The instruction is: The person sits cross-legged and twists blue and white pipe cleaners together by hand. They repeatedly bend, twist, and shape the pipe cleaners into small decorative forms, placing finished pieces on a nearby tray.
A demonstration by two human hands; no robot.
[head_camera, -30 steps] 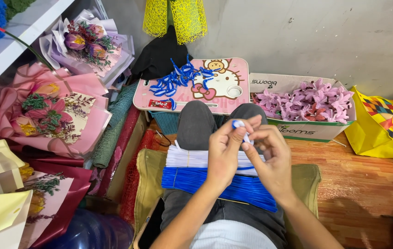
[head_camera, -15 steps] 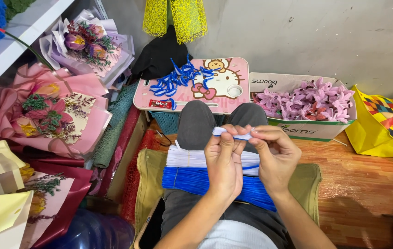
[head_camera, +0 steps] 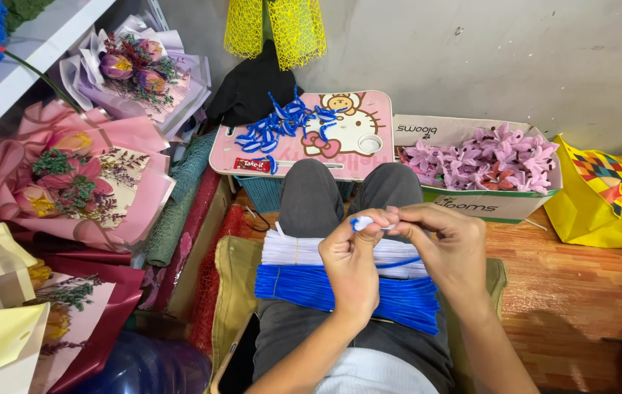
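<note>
Both hands are up together over the lap, right in the middle of the scene. The left hand (head_camera: 351,259) has its fingers curled in narrow, pinching a short blue-and-white pipe cleaner piece (head_camera: 363,221) at its top, and the right hand (head_camera: 448,244) closes on the same piece from the right side, fingertips meeting the left's. A thin blue strand (head_camera: 400,263) runs out between the two hands, low down. Just beneath them, across the grey-trousered legs, lies a bundle of white pipe cleaners (head_camera: 292,250), and nearer, touching it, a bundle of blue pipe cleaners (head_camera: 303,284). Farther off sits a pink cartoon lap table (head_camera: 369,120) with a heap of bent blue pieces (head_camera: 278,124) on it. To its right, a cardboard box (head_camera: 471,206) full of purple pipe-cleaner flowers (head_camera: 489,155). Far left, wrapped pink bouquets (head_camera: 70,179).
</note>
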